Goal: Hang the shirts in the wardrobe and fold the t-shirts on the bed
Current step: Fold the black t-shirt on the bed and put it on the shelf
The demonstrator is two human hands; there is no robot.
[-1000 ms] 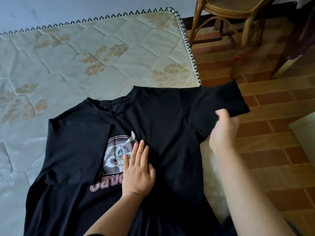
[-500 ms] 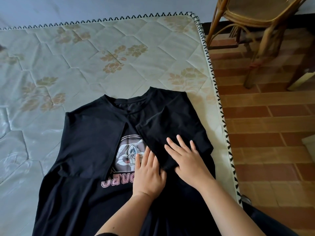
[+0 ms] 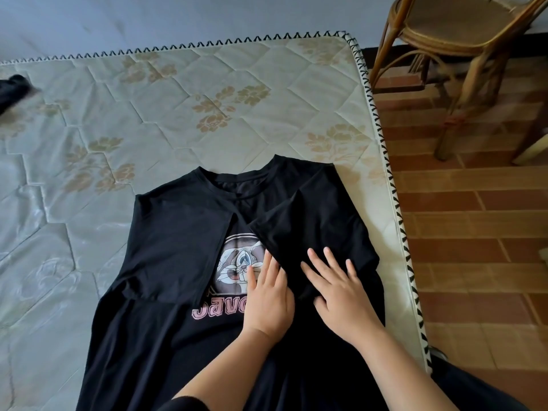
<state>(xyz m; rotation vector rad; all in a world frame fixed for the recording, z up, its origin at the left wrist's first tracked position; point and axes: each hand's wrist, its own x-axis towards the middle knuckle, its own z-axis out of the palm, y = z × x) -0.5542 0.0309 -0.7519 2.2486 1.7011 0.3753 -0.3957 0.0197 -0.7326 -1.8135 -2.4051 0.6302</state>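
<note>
The limp t-shirt (image 3: 172,247) is being pressed by the flat, empty left grip (image 3: 268,298) and right grip (image 3: 341,298); its folded sides are being judged the best holds.

A rattan chair (image 3: 453,34) stands at the far edge of the red-brown tiled floor (image 3: 474,232), close to the pale grey wall (image 3: 148,19).
</note>
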